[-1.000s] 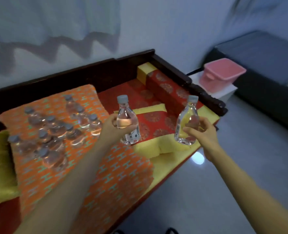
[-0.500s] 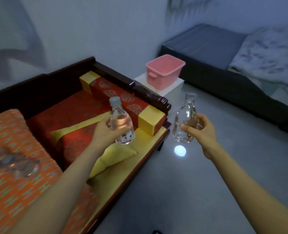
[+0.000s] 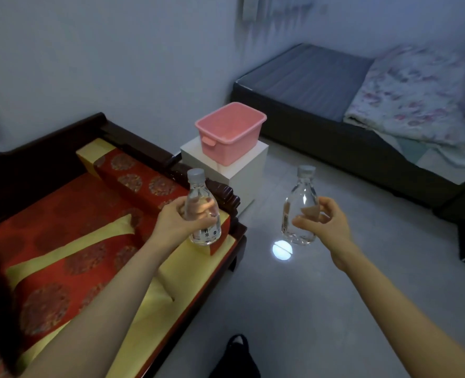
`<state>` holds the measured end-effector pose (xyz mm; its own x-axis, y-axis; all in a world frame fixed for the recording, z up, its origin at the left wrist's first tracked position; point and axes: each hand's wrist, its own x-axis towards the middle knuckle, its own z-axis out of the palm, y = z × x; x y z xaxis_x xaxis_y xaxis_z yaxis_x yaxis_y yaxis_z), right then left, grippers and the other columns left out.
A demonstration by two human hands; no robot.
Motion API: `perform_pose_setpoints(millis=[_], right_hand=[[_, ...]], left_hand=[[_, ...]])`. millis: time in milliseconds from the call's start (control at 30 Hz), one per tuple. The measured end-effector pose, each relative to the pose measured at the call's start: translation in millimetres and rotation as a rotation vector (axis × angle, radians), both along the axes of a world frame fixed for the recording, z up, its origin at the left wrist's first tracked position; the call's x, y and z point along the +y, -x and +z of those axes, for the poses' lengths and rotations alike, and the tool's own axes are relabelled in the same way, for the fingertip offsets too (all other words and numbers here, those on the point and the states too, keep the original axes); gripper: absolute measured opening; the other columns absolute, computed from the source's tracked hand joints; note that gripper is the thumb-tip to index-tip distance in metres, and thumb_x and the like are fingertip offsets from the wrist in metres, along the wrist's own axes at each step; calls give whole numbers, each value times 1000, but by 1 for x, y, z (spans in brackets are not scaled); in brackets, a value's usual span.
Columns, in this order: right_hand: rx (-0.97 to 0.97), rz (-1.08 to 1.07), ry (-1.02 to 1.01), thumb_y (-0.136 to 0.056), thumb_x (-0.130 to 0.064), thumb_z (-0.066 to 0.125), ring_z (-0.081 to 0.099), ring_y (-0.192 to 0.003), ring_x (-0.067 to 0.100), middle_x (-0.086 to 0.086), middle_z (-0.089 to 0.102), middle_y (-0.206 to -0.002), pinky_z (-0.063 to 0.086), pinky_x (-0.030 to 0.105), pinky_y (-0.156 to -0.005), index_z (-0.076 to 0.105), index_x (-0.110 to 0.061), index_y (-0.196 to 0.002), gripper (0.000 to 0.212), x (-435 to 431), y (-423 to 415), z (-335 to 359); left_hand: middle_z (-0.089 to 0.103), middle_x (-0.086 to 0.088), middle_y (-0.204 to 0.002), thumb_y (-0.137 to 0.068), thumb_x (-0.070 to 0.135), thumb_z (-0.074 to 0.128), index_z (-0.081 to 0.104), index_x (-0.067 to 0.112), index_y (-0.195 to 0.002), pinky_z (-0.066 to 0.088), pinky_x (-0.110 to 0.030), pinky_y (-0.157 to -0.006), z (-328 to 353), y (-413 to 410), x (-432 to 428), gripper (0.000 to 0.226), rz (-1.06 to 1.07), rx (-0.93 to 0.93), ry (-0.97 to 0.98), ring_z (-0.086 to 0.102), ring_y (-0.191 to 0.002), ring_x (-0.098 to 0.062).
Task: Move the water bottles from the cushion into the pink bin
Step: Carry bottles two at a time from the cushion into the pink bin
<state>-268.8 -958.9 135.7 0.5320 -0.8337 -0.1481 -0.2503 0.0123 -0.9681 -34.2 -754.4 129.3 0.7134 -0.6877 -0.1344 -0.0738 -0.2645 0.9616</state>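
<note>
Fingers of each hand curl round an upright bottle — left hand on one bottle, right hand on another bottle.

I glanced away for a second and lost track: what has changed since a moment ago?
The person has turned away from the remaining bottles, now out of view, and carried both held bottles toward the pink bin, which looks nearer and more central. Unchanged: the left hand grips the left bottle upright, the right hand the right bottle; the bin sits on the white box.
</note>
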Motion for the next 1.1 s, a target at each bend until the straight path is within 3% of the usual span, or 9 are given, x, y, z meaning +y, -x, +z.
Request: perform_pose_setpoints(millis=[267,433,700,800,933,1100], right_hand=[[28,-6,22,-59,-17,86,63,-104,24,6,64,-112,53,37,-81,55,-24,-111,62,-130,-50,0],[18,-12,-1,-58,-18,86,63,-104,24,8,64,-113,52,33,-77,53,-22,-114,65,-209,-78,4],[-22,152,-29,-65,-11,84,64,-104,24,10,63,-113,52,40,-83,51,-26,-111,58,-353,-133,-6],[-12,243,-26,-64,-14,84,65,-103,22,9,62,-113,52,37,-80,51,-27,-112,59,-418,-160,-3],[17,338,-5,-62,-18,85,65,-103,20,7,62,-114,53,44,-87,48,-22,-120,69,-493,-192,1],[5,386,-12,-66,-11,82,64,-100,16,6,59,-114,53,35,-81,43,-22,-129,75,-562,-241,1]], left_hand=[[69,3,-93,-61,23,87,66,17,-103,46,-19,-66,-7,-51,-129,47,36,47,9,65,-86,-10],[72,-2,-98,-58,24,90,67,17,-103,56,-34,-81,-11,-79,-202,51,66,88,-4,69,-91,-17],[68,8,-96,-62,13,86,63,17,-105,47,-8,-61,-15,-114,-333,49,190,56,14,64,-82,0],[67,7,-97,-62,13,86,61,18,-106,49,-12,-65,-18,-126,-388,51,276,58,21,65,-83,-1],[68,7,-94,-61,10,87,62,14,-108,51,-8,-61,-24,-145,-453,54,358,66,37,66,-72,6],[67,5,-97,-60,12,87,60,17,-108,52,-21,-74,-31,-175,-516,55,422,65,21,64,-86,-6]])
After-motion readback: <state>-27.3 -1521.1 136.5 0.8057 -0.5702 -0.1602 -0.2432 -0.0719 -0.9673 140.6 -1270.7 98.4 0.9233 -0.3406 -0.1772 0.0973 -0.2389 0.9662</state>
